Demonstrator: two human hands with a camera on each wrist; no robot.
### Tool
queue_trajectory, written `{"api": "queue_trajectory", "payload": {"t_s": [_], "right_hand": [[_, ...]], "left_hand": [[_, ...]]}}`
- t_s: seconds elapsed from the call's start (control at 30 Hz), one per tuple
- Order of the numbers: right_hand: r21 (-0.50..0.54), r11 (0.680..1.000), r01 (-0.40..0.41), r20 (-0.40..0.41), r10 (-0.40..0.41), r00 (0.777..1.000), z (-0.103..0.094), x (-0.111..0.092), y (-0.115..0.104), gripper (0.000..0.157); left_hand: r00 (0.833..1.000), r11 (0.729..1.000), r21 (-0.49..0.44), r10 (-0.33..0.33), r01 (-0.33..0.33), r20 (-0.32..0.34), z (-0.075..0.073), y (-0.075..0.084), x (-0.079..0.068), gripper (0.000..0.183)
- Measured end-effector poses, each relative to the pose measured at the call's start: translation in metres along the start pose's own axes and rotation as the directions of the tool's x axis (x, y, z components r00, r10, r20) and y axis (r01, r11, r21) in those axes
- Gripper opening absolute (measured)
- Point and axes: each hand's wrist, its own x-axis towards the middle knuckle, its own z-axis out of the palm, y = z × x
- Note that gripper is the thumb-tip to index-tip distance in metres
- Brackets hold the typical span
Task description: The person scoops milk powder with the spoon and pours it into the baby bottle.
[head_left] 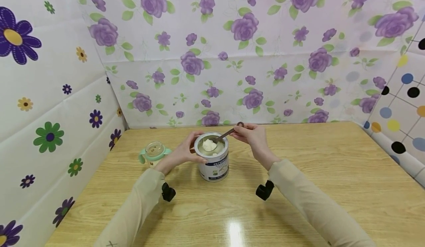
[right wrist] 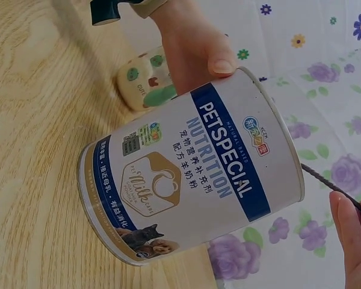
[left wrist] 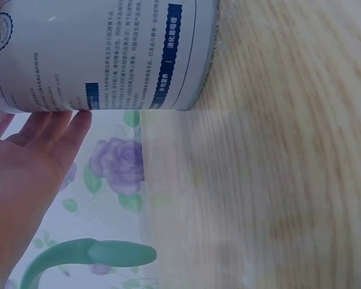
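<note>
An open milk powder can (head_left: pixel 214 168) with a white and navy label stands on the table. My left hand (head_left: pixel 183 153) grips it from the left, the thumb at the front near the rim and the fingers round the far side. My right hand (head_left: pixel 255 139) pinches the dark handle of a spoon (head_left: pixel 228 132) that slants down into the can's mouth. White powder (head_left: pixel 209 145) is heaped at the spoon's lower end, inside the rim. In the right wrist view, the spoon's handle (right wrist: pixel 332 183) sticks out past the rim between the fingers and the can.
Left of the can, partly behind my left forearm, stands a cup (head_left: pixel 155 149) with mint-green handles and an uncovered top. The wooden table (head_left: pixel 308 165) reaches back to a flowered cloth wall (head_left: pixel 212 73), with a patterned cloth on each side.
</note>
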Motion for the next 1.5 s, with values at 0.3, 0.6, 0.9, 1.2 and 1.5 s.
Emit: {"api": "queue_trajectory", "payload": {"t_s": [0.3,0.6,0.9,1.2,1.5], "right_hand": [[0.049,0.999,-0.018,-0.017,0.019,1.000,-0.002,0.002,-0.001,0.032],[0.089,0.996,-0.028,-0.031,0.031,0.999,-0.001,0.004,-0.002,0.031],[0.112,0.993,-0.035,-0.046,0.040,0.998,0.001,0.004,-0.006,0.023],[0.127,0.991,-0.038,-0.037,0.043,0.998,0.005,0.003,-0.012,0.025],[0.147,0.986,-0.073,-0.017,0.076,0.997,0.018,0.005,-0.021,0.028]], "left_hand": [[1.000,1.000,0.003,-0.003,0.003,0.028,-0.004,-0.005,0.003,0.090],[0.996,0.996,0.066,-0.070,0.067,0.056,-0.008,0.008,-0.001,0.097],[0.997,0.998,0.065,-0.006,0.001,0.079,-0.020,0.019,-0.004,0.106],[0.998,0.996,0.077,0.044,-0.048,0.050,-0.039,0.033,-0.017,0.095],[0.995,0.987,0.132,0.092,-0.087,-0.030,-0.064,0.043,-0.033,0.088]]}}
